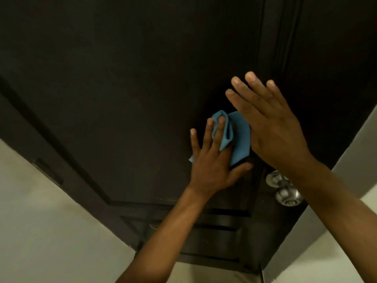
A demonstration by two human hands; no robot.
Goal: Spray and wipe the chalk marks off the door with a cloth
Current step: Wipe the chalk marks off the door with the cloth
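Left hand (210, 160) presses blue cloth (238, 137) flat on dark door (122, 99) just above-left of knob (285, 190), fingers spread over it; right hand (271, 123) empty, fingers straight, just right of cloth, nearer cam.

A silver round knob (285, 190) sits between pale walls (40, 221) either side.

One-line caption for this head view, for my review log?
Left hand presses a blue cloth against the dark door above the knob; right hand is open, fingers straight, beside it.
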